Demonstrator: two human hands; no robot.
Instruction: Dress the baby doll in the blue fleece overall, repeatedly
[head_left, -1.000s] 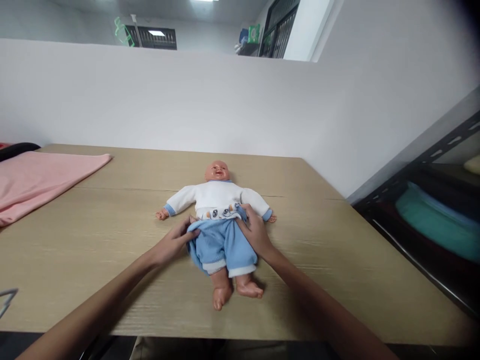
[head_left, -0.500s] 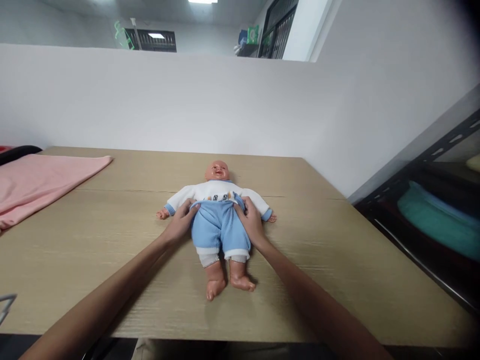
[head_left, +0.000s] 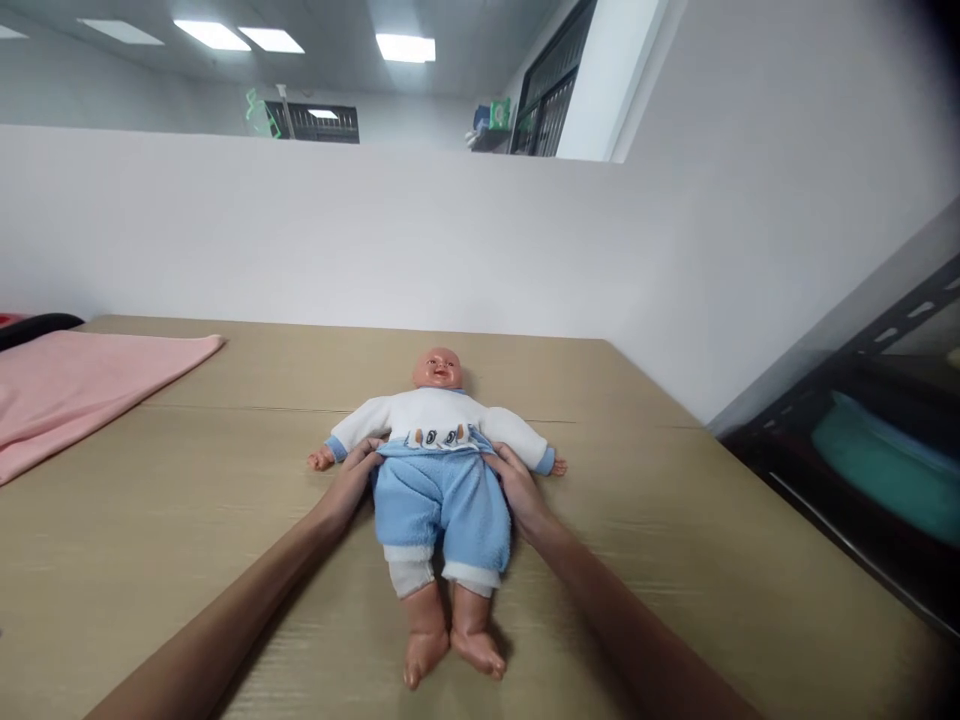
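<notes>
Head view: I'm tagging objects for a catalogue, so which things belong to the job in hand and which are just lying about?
In the job:
- doll
- its blue trousers, left hand and right hand at the waistband
- its white top

Lying about:
- pink cloth
- teal item at far right
</notes>
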